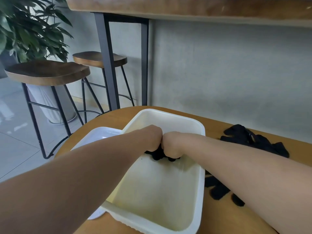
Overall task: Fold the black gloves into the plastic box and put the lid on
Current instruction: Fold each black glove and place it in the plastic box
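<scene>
A white plastic box (200, 196) stands on the wooden table in front of me. Inside it, near the far end, my left hand (152, 138) and my right hand (173, 144) sit knuckle to knuckle, both gripping a bunched black glove (157, 154) that pokes out beneath the curled fingers. The white lid (99, 135) lies flat on the table left of the box, partly under my left forearm. More black gloves (249, 139) lie loose on the table right of the box, and another black glove (217, 190) shows under my right forearm.
The round-cornered wooden table (108, 118) ends close behind the box. Two wooden bar stools (49, 71) stand to the left beyond it, with a potted plant (28, 27) behind them. A high counter (185, 7) with dark metal legs runs along the grey wall.
</scene>
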A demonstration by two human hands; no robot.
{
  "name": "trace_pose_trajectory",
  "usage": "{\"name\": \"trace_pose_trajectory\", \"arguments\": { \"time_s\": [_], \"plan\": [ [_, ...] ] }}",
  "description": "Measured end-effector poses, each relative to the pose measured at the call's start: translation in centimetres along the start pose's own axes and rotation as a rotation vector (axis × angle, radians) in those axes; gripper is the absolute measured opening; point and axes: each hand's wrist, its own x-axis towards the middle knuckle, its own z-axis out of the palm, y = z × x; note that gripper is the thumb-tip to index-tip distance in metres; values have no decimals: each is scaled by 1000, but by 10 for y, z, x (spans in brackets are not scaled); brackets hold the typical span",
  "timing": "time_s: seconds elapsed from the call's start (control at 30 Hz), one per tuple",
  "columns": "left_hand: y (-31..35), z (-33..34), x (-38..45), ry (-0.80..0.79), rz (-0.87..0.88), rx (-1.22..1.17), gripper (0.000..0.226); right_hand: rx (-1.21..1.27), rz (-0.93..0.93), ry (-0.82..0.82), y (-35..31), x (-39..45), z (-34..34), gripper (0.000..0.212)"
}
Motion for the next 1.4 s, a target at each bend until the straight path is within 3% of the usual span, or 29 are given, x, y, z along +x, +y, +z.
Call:
{"name": "trace_pose_trajectory", "arguments": {
  "time_s": [0.1, 0.17, 0.3, 0.43, 0.5, 0.63, 0.77, 0.9, 1.1, 1.23, 1.33, 1.4],
  "plan": [
    [3, 0, -3, -109, -35, 54, 28, 33, 9, -67, -2, 1, -1, 23],
    [4, -2, -3, -157, -40, 94, 29, 56, 15, -67, -2, -1, -1, 23],
    [6, -12, -12, -134, -37, 117, 15, 128, 28, 1, -1, -8, -9, 25],
    [8, -29, -27, -111, -43, 158, 29, 363, 41, 53, 2, -34, -28, 21],
    [9, -39, -35, -52, -134, 33, 31, 423, 0, 145, 5, -60, -38, 21],
    [33, -66, -65, 198, -121, -135, 30, 548, -46, 446, 26, -113, -43, 24],
    [87, -94, -103, 448, 34, -87, 37, 531, 6, 686, 62, -168, -33, 32],
    [156, -96, -130, 512, 193, -194, 41, 624, 81, 817, 113, -215, -2, 35],
    [233, -38, -123, 225, 321, -434, 33, 677, 282, 708, 185, -254, 75, 33],
    [258, 19, -120, 16, 330, -443, 21, 634, 276, 440, 209, -260, 144, 7],
    [272, 53, -123, -61, 336, -457, 18, 461, 293, 287, 220, -257, 186, 23],
    [280, 68, -126, -57, 365, -465, 21, 337, 295, 311, 224, -255, 203, 26]
  ]
}}
